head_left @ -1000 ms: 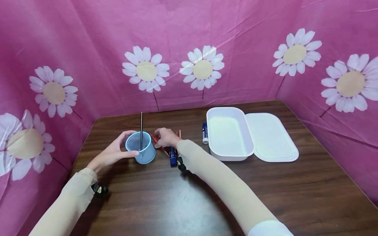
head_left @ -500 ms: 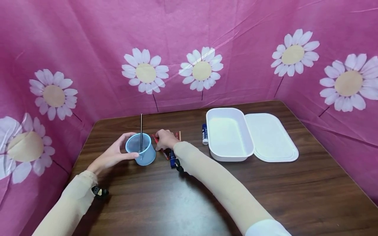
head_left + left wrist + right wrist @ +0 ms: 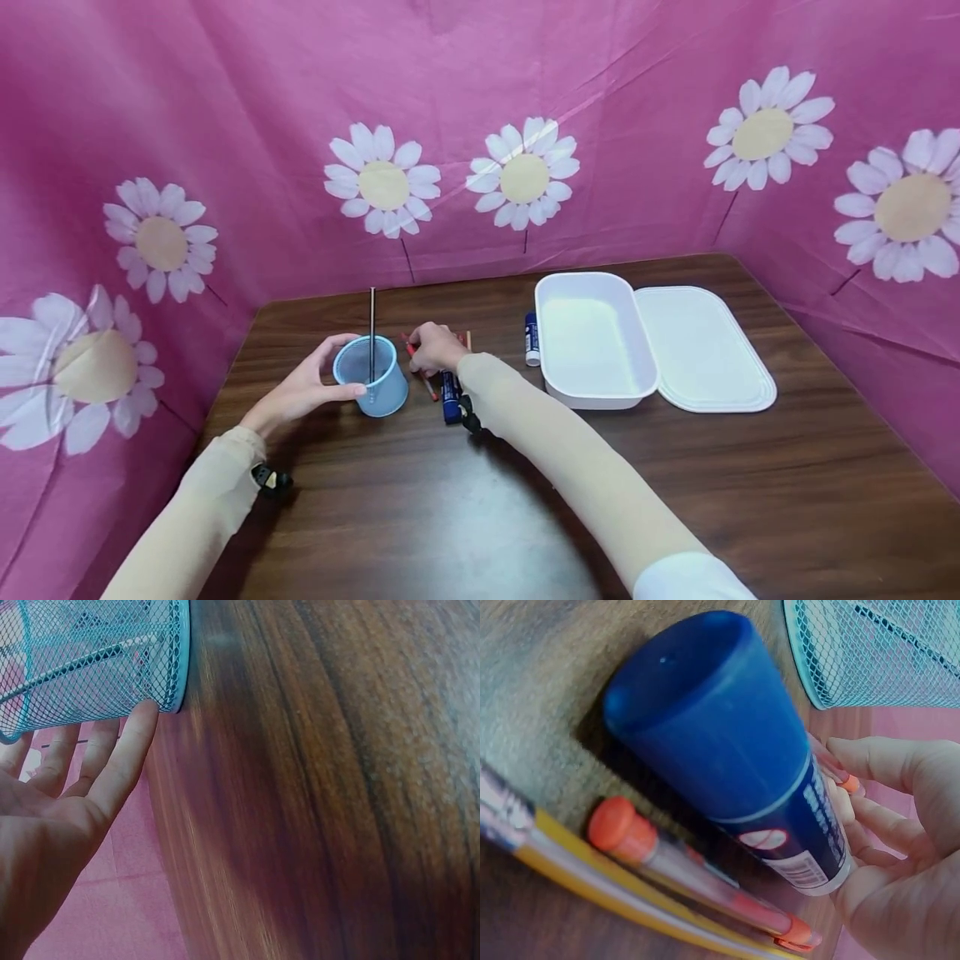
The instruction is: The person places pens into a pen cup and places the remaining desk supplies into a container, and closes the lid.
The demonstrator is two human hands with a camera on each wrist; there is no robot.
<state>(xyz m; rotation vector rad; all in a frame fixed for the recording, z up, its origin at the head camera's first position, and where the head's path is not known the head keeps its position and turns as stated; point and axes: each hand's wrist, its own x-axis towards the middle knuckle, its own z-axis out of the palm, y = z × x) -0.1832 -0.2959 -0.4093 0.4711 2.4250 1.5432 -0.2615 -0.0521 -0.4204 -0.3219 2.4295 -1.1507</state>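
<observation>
My left hand point(image 3: 307, 386) holds a light blue mesh pencil cup point(image 3: 386, 393), thumb at the near rim and fingers behind it. A slim dark stick point(image 3: 372, 312) stands in the cup, like a pencil. Just to the right, my right hand point(image 3: 437, 348) pinches a red pen point(image 3: 430, 388) low over the table; the fingers partly hide it. In the right wrist view, that pen's orange-red end point(image 3: 851, 782) shows between thumb and fingers. Close beside this hand lie a blue glue stick point(image 3: 720, 735), another red-capped pen point(image 3: 697, 874) and a yellow pencil point(image 3: 607, 885).
A second blue glue stick point(image 3: 532, 339) lies against a white plastic box point(image 3: 596, 400), which is uncovered. Its white lid point(image 3: 708, 350) lies flat to the right. Behind the brown wooden table point(image 3: 525, 500) hangs a pink cloth point(image 3: 450, 75) with daisies.
The head view has shifted slightly, moving everything a little to the right. Both hands keep nearly the same places, the left on the cup and the right at the red pen.
</observation>
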